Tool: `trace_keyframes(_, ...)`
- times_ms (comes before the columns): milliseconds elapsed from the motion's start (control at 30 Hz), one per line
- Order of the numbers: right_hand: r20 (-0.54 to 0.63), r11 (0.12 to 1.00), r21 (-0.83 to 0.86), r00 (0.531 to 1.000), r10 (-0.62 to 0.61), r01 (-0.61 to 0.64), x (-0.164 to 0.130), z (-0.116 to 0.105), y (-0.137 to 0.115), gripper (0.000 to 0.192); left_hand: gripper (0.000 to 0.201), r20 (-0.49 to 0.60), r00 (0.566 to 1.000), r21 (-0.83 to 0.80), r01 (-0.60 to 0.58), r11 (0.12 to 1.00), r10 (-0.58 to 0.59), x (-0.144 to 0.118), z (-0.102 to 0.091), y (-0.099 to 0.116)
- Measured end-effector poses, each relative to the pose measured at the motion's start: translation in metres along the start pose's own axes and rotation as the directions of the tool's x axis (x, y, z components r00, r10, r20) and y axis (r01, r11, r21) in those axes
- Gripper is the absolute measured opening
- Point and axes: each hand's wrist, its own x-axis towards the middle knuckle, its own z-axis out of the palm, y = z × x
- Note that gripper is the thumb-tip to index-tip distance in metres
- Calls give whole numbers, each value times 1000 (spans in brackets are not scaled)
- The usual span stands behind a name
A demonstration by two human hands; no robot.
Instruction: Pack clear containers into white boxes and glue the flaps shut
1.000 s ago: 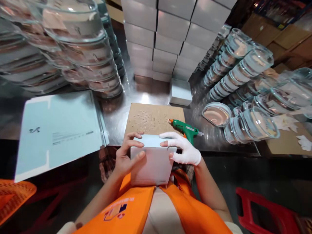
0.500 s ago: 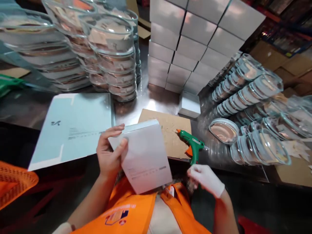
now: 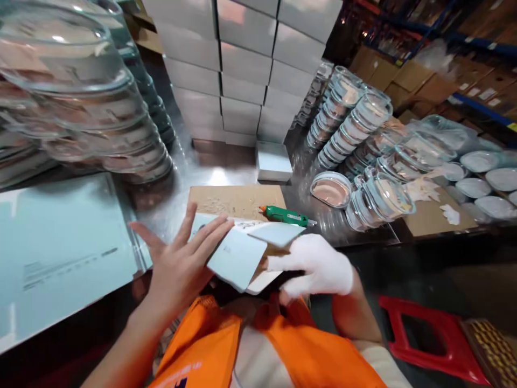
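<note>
A pale blue-white carton [image 3: 238,257] lies in front of me with its flaps folded out at angles. My left hand [image 3: 177,264] is open, its fingers spread and the fingertips lying on the carton's left side. At the carton's right side, my right hand [image 3: 317,264] in a white glove has its fingers apart, close to the flaps; whether the fingertips touch the carton I cannot tell. Just beyond the carton, a green glue gun [image 3: 285,215] with an orange tip rests on a cardboard sheet [image 3: 226,198]; its handle is hidden behind a flap.
Flat pale blue cartons [image 3: 72,242] lie at left, near tall stacks of glass containers [image 3: 117,124]. White boxes [image 3: 242,70] are piled at the back, with a single box [image 3: 273,161] before them. More glass containers [image 3: 379,199] stand at right. A red stool [image 3: 432,334] is below the table.
The carton has been lowered toward the table and its flaps now stand out. My right hand has left the glue gun's handle and come to the carton. My left hand has spread its fingers.
</note>
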Motion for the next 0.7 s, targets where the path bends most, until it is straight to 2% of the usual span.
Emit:
trace_keyframes(33,-39,993,122,999,11,-6,-6,-9,2,55,54,-21,1000,-16,-19,1000,18,3,-1,-3)
trace_keyframes(67,-134,965,263,990,41,-4,-12,-14,7,68,52,-89,996,-25,-19,1000,17,4,-1,-7)
trace_keyframes(100,-273,918,395,957,95,21,-18,-16,14,77,49,-178,984,-25,-4,1000,0,3,-1,-11)
trace_keyframes(133,-394,874,482,906,156,59,-23,-14,22,87,47,-222,974,-19,38,999,-42,2,0,-15)
trace_keyframes(167,-484,838,536,849,211,98,-27,-9,30,95,44,-216,972,-18,87,996,-89,0,2,-19)
trace_keyframes(200,-513,807,578,823,244,122,-29,-2,36,104,42,-157,979,-27,130,991,-132,-1,4,-20)
trace_keyframes(267,-443,727,672,863,244,139,-28,15,43,119,49,15,982,-86,190,978,-189,3,7,-14)
trace_keyframes(333,-322,614,776,929,184,147,-22,33,42,124,57,111,973,-268,226,936,-204,14,8,6)
trace_keyframes(400,-195,552,826,977,83,118,-15,47,36,123,46,171,966,-503,255,826,-194,31,10,36)
trace_keyframes(433,-154,542,834,987,45,106,-12,52,32,121,41,253,958,-607,265,749,-134,40,13,51)
trace_keyframes(467,-126,536,838,992,15,98,-10,57,29,118,36,324,935,-649,329,686,-142,47,16,64)
trace_keyframes(533,-100,553,830,995,18,74,-9,63,24,115,28,338,919,-684,389,616,-205,56,25,82)
trace_keyframes(633,-142,690,722,986,84,45,-16,66,26,119,30,181,889,-701,417,578,-421,54,32,88)
trace_keyframes(700,-210,815,573,977,46,85,-21,64,30,119,37,72,828,-716,431,550,-556,49,31,83)
